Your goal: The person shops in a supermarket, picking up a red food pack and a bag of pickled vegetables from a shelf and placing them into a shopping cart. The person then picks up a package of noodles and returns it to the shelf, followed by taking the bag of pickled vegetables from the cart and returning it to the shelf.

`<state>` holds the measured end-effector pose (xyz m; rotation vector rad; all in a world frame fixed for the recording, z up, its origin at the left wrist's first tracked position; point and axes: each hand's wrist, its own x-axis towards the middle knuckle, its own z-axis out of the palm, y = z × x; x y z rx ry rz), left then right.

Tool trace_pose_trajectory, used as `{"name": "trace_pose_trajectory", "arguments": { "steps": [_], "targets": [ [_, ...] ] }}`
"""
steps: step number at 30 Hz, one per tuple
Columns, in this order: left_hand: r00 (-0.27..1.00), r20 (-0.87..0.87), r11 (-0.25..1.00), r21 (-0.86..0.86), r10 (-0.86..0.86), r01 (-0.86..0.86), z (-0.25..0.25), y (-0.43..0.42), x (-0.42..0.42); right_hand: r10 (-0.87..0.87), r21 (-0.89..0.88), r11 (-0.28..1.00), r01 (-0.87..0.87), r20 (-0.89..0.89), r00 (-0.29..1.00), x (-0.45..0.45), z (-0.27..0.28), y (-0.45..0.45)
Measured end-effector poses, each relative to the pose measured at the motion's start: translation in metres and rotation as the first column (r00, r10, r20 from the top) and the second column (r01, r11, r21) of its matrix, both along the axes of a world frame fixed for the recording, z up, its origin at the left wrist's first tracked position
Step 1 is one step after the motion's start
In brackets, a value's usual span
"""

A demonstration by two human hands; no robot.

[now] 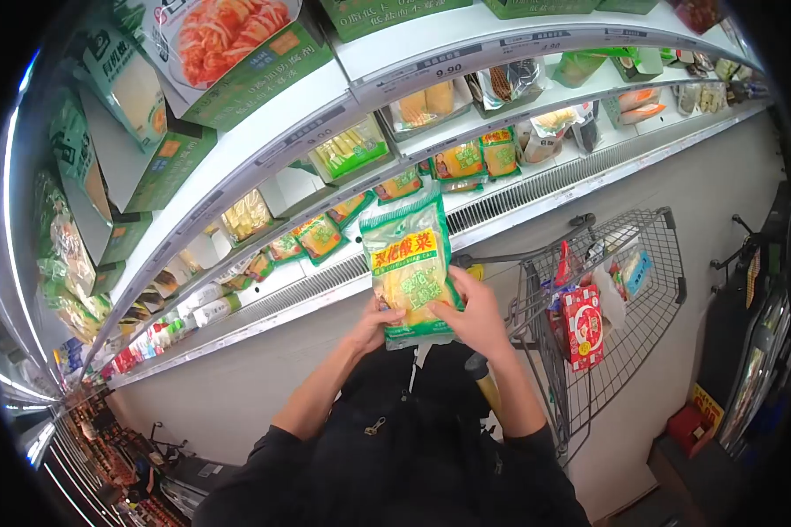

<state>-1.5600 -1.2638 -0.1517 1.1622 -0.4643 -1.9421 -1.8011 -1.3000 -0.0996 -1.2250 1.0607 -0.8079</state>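
A green and clear plastic packet of pickled vegetables (410, 255), with yellow contents and a red and yellow label, is held upright in front of my chest. My left hand (373, 325) grips its lower left edge, thumb on the front. On the lower right side, my right hand (473, 314) holds it with the thumb pressed across the front. The fingers behind the packet are hidden. Similar green and yellow packets (319, 235) lie on the lowest shelf just beyond, with more of them (459, 162) farther right.
A refrigerated shelf unit (501, 198) curves across the front, stacked with boxed and bagged foods. To my right stands a wire shopping cart (628, 369) containing a red box (584, 327) and other packages. Green cartons (237, 79) fill the upper left shelf.
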Motion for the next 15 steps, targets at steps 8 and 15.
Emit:
{"name": "trace_pose_trajectory", "arguments": {
  "steps": [8, 15],
  "targets": [
    [0.980, 0.084, 0.973, -0.134, -0.178, 0.188, 0.088, 0.002, -0.008, -0.241, -0.075, 0.969, 0.236, -0.077, 0.967, -0.009, 0.046, 0.069],
    [0.988, 0.097, 0.947, -0.286, -0.121, 0.144, 0.106, 0.024, -0.021, -0.289, -0.025, 0.953, 0.302, 0.222, 0.931, -0.002, 0.049, 0.106]
  ]
}}
